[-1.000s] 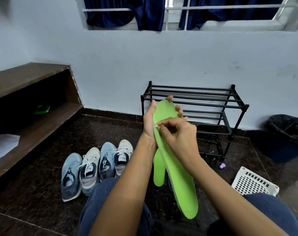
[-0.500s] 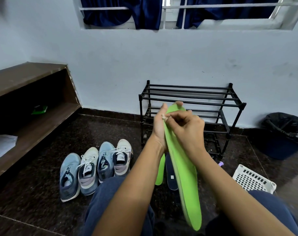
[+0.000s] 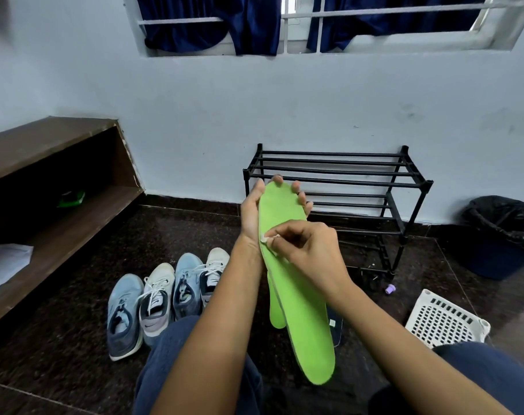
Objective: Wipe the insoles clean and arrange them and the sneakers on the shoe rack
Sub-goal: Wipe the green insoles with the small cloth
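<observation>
your left hand [image 3: 250,211] grips the green insole [image 3: 296,301] upright before the shoe rack [image 3: 338,172] while your right hand [image 3: 311,253] pinches a white wipe [image 3: 263,239] to its edge, a scrap so small it could slip free.

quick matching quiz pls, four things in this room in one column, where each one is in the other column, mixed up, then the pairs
Things
1. nearest bright green foam insole
2. black metal shoe rack
3. white perforated plastic basket
4. row of four blue and white sneakers

Places
A. on the floor, lower right
B. in the grip of the left hand
C. standing against the wall
D. on the floor, left of the person's legs

Pairs: 1-B, 2-C, 3-A, 4-D
</observation>
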The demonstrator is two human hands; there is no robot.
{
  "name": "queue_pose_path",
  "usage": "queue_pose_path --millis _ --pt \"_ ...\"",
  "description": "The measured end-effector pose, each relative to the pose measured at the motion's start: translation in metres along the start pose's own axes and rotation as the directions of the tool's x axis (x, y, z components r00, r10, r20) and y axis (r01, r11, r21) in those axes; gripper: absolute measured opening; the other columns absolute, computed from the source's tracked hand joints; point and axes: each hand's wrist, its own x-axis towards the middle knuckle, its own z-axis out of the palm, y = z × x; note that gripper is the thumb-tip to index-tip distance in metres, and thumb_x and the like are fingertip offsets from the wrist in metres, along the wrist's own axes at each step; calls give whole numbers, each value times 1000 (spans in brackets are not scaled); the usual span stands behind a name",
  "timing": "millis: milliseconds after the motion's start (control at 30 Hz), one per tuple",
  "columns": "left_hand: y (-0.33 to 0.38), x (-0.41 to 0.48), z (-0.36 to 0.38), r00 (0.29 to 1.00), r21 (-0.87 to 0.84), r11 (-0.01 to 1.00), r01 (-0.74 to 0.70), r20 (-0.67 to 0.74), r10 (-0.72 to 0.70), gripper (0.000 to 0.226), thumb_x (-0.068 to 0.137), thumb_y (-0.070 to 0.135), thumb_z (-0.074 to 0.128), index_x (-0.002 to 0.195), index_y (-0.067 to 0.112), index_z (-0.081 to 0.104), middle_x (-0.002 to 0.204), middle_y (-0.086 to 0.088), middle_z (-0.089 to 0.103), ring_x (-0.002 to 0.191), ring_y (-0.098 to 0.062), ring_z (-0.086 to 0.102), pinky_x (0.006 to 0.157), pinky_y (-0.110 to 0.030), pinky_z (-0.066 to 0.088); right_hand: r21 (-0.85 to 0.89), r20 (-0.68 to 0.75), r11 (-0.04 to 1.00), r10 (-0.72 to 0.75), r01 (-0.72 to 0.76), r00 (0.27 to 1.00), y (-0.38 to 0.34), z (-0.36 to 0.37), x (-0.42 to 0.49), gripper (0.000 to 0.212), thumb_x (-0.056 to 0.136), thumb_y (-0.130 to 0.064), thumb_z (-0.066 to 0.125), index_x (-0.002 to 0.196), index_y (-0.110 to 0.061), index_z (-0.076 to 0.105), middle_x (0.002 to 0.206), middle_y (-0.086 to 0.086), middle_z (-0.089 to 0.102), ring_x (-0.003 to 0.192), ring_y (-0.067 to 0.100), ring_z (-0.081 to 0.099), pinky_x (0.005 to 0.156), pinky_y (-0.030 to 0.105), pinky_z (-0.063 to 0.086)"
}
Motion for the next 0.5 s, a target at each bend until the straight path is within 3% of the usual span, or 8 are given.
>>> queue_pose_path --millis 333,500 --pt "-18 0 17 992 97 991 91 -93 -82 33 95 46 36 84 19 51 86 -9 61 73 -22 60 70 -28 53 -1 -262 999 33 -34 964 11 -9 14 7 79 -14 74 82 -19 76 71 -5 70 65 2 62 65 10 43" --pt "-30 1 22 984 71 990 121 -143 -110 35 99 44 35 86 17 54 72 -4 63 64 -16 66 62 -24 56 -124 -394 992 -21 -30 919 14 -13 28 7 80 -10 72 84 -15 75 73 -3 69 62 3 59 65 2 40"
